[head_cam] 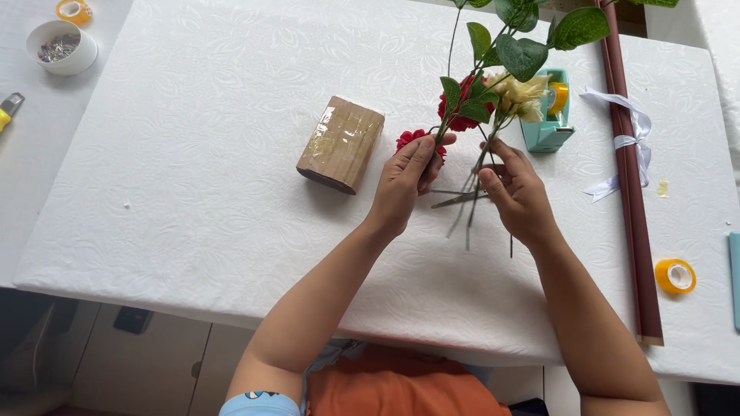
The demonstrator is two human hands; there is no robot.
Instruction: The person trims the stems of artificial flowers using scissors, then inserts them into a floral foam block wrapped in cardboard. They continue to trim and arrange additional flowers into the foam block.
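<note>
Leafy stems: tops running off the far edge. Red flower: partly hiding behind left-hand fingers. Bowl, far left: contents appearing too small to identify. Teal strip: right edge cutting it off.

Single view: head-worn camera, above seated person, facing steeply down and forward over white worktop. Range close: forearms enter from bottom edge, left hand and right hand near frame centre. Worktop fills most of frame; near edge runs across lower third, floor and cabinet fronts below at bottom left. No second view, no overlap to record.
</note>
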